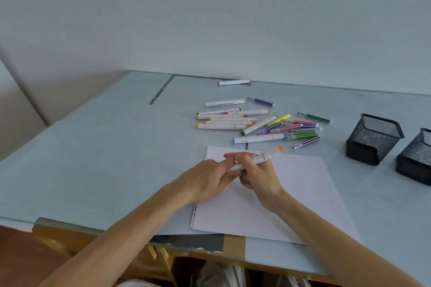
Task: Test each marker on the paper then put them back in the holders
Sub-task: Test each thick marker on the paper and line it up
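Note:
Both my hands hold one white marker with an orange cap (268, 155) over the top of the white paper (303, 189). My right hand (258, 175) grips its barrel. My left hand (210, 179) pinches its lower left end, which my fingers hide. A pile of several white markers (221, 121) and thin striped coloured pens (300, 129) lies on the table beyond the paper. One white marker with pink ends (234, 82) lies apart by the wall. Two black mesh holders (373, 138) (417, 161) stand at the right; no markers show in them.
The pale blue table (105, 158) meets a wall at the back and has its front edge near me. A second sheet shows under the left edge of the paper. My legs are visible below the table edge.

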